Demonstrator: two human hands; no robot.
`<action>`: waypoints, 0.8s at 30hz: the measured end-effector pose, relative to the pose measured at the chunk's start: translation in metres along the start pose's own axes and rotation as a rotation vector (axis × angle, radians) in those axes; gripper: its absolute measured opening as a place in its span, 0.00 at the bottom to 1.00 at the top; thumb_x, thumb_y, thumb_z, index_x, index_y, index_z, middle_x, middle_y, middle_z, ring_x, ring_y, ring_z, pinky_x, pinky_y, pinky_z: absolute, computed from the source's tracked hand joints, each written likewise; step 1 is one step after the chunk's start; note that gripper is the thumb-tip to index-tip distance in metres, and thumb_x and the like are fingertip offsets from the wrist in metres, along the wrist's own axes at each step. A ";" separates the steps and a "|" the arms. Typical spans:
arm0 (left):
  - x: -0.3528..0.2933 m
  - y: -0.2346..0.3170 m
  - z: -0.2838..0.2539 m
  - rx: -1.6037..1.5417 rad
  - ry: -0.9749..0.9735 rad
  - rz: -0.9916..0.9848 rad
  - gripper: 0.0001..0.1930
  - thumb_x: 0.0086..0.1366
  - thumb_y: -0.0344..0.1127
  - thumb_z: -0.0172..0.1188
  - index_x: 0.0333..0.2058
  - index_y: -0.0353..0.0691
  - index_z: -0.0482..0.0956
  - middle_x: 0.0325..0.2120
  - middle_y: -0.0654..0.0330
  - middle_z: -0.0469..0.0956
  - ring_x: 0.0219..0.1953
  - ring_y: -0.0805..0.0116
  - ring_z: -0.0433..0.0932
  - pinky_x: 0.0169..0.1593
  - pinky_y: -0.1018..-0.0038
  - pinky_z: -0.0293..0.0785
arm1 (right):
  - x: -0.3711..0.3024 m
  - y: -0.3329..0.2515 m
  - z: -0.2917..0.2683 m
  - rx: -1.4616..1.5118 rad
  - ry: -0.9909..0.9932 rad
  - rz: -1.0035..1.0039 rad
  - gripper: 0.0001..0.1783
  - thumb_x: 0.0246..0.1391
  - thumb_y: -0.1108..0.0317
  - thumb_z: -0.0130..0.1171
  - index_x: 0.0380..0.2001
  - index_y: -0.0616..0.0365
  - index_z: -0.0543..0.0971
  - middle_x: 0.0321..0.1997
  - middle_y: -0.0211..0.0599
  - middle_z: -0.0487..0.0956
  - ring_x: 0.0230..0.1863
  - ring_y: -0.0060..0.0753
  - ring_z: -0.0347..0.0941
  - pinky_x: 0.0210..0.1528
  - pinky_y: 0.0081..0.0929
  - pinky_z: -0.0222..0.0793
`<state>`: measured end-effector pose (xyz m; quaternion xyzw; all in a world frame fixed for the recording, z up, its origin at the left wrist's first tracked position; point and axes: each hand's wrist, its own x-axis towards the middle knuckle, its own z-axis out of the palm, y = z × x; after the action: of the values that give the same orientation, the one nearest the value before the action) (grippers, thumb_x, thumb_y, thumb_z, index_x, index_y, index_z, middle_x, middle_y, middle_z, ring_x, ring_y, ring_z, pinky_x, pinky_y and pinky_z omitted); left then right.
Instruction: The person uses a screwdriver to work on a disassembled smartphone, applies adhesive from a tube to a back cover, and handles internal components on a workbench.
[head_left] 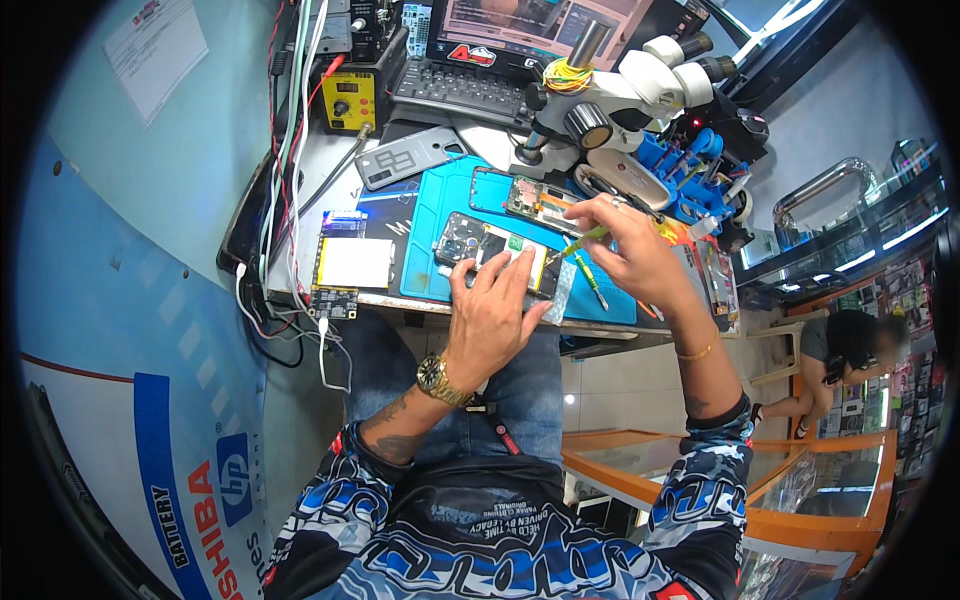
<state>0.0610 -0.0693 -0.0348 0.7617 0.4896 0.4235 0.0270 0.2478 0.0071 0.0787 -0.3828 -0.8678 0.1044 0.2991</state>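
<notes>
Hands (490,312) at phone (497,243), tool (586,241) contact unclear.

An opened phone (461,230) is lying flat, aslant, on the blue mat (422,272), baring dark upper innards and a whitish section with a green patch. A slim yellow-green tool (589,238) is slanting above the mat, pointing toward the phone's right edge.

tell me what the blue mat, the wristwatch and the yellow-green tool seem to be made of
Blue mat: probably matte silicone or rubber; its colour is even with little glare.
Wristwatch: likely polished gold-toned metal, from the band's bright glints; perhaps plated.
Yellow-green tool: handle perhaps coloured plastic, by its bright tint; finish too small to tell.
</notes>
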 end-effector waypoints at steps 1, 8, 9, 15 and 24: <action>0.000 0.000 -0.002 0.011 0.001 -0.004 0.36 0.59 0.44 0.72 0.62 0.33 0.71 0.49 0.52 0.80 0.58 0.58 0.74 0.64 0.51 0.56 | 0.001 0.003 -0.002 -0.043 -0.070 0.036 0.07 0.59 0.68 0.66 0.36 0.59 0.82 0.25 0.43 0.81 0.23 0.37 0.76 0.30 0.34 0.69; 0.003 0.001 0.001 0.022 -0.010 -0.011 0.37 0.61 0.44 0.71 0.65 0.35 0.69 0.49 0.53 0.81 0.57 0.60 0.74 0.63 0.53 0.56 | 0.000 0.003 -0.004 -0.007 -0.098 0.029 0.11 0.59 0.62 0.66 0.40 0.57 0.81 0.30 0.46 0.83 0.33 0.49 0.81 0.37 0.42 0.73; 0.003 0.003 0.001 0.020 -0.009 -0.017 0.37 0.61 0.44 0.71 0.65 0.35 0.69 0.49 0.54 0.81 0.57 0.60 0.75 0.62 0.53 0.56 | 0.001 0.002 -0.005 -0.033 -0.124 0.039 0.11 0.59 0.63 0.66 0.40 0.57 0.81 0.32 0.46 0.83 0.35 0.49 0.81 0.38 0.42 0.74; 0.006 0.005 0.002 0.022 0.004 -0.057 0.40 0.60 0.43 0.71 0.67 0.35 0.65 0.47 0.58 0.83 0.55 0.63 0.75 0.60 0.56 0.56 | 0.001 -0.004 -0.005 -0.003 -0.105 0.053 0.11 0.60 0.63 0.64 0.41 0.56 0.81 0.30 0.45 0.83 0.35 0.52 0.81 0.38 0.44 0.73; 0.009 0.013 0.006 0.038 0.017 -0.099 0.42 0.60 0.42 0.71 0.68 0.34 0.63 0.46 0.60 0.82 0.53 0.65 0.76 0.58 0.55 0.56 | -0.003 -0.010 -0.007 -0.179 -0.159 0.164 0.10 0.61 0.61 0.63 0.39 0.57 0.81 0.28 0.46 0.82 0.34 0.52 0.81 0.38 0.45 0.74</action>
<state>0.0755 -0.0670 -0.0275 0.7334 0.5346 0.4188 0.0293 0.2479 -0.0021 0.0867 -0.4680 -0.8605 0.0805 0.1846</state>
